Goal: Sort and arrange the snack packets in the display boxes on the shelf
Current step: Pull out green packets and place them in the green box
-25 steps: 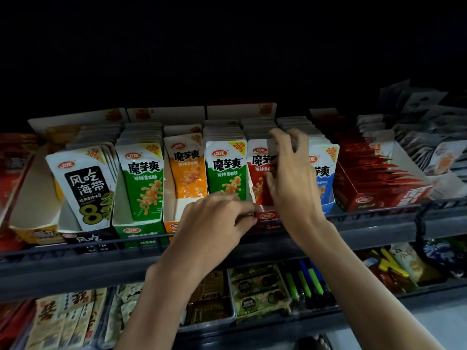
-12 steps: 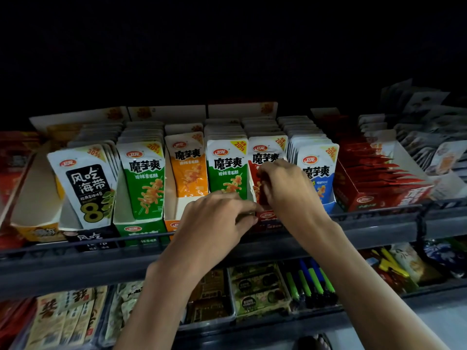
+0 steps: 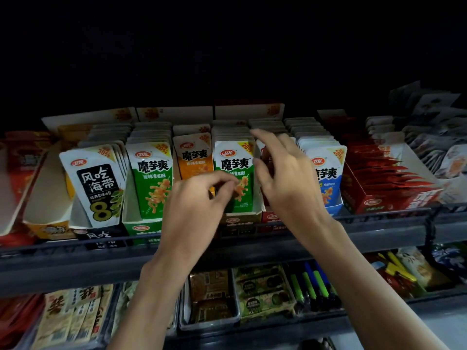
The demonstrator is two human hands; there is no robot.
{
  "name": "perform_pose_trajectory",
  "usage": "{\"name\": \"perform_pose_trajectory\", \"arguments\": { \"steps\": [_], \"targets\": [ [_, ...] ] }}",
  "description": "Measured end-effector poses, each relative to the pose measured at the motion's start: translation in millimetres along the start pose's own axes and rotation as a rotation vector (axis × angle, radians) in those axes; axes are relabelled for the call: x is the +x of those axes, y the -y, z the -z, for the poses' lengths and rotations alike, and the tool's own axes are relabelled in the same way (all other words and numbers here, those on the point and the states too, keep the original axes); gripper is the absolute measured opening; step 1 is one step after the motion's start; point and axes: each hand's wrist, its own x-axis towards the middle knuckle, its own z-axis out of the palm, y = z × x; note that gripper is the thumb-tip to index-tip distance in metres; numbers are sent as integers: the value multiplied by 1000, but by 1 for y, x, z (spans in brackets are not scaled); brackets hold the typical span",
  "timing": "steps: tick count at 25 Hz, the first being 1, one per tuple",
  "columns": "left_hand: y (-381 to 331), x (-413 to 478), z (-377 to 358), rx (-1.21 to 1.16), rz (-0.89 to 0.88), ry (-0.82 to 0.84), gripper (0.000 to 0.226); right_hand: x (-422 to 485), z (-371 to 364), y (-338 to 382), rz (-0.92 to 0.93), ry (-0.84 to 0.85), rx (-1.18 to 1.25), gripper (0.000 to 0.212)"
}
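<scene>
Red packets sit in their display box on the top shelf, between the green packet and the blue packet. They're mostly hidden behind my right hand. That hand's loose, fingers spread and gripping nothing, hovering over the row, I'd guess to square up the tops. My left hand is bunched low by the orange packet, fingertips together. Honestly can't tell if it's pinching anything. Probably there to steady the fronts so nothing tips over the shelf rail.
</scene>
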Motion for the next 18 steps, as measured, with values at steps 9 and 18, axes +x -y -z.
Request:
{"name": "perform_pose_trajectory", "arguments": {
  "steps": [9, 18],
  "targets": [
    [7, -1, 15, -109, 177, -49, 13, -1, -7, 11, -45, 50, 8, 23],
    [12, 0, 14, -104, 216, -47, 13, -1, -16, 3, -152, 75, 92, 15]
  ]
}}
